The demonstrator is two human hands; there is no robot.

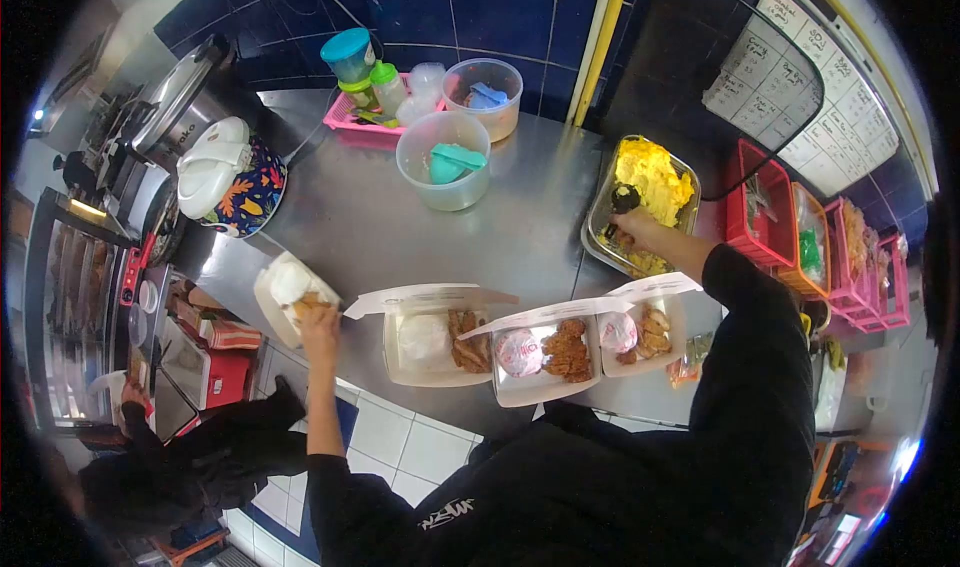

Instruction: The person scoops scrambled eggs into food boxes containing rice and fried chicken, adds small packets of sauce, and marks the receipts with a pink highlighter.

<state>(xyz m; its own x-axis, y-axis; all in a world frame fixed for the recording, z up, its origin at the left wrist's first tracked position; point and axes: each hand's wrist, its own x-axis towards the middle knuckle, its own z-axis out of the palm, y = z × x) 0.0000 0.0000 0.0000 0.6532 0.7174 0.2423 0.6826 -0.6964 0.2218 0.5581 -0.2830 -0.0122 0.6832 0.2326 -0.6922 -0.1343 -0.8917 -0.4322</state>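
Note:
At the left, my left hand (319, 333) has its fingers curled over the near right side of a cardboard food box (268, 302) holding white rice and a browned piece of food; the fingertips are partly hidden. My right hand (640, 229) is closed round a black scoop (625, 199) over a metal tray (592, 229) of soft yellow food (655, 172). Between my hands stand three open boxes: one with rice and sliced browned meat (470, 342), another with a wrapped round pack (519, 352) and fried chicken (568, 351), the third with a similar pack and sliced meat.
Two clear tubs (443, 182) and a pink basket (375, 135) of bottles stand at the back. A patterned pot (250, 192) and a cooker (180, 102) are left. Red (757, 207) and pink baskets line the right. Another person (200, 467) works at lower left.

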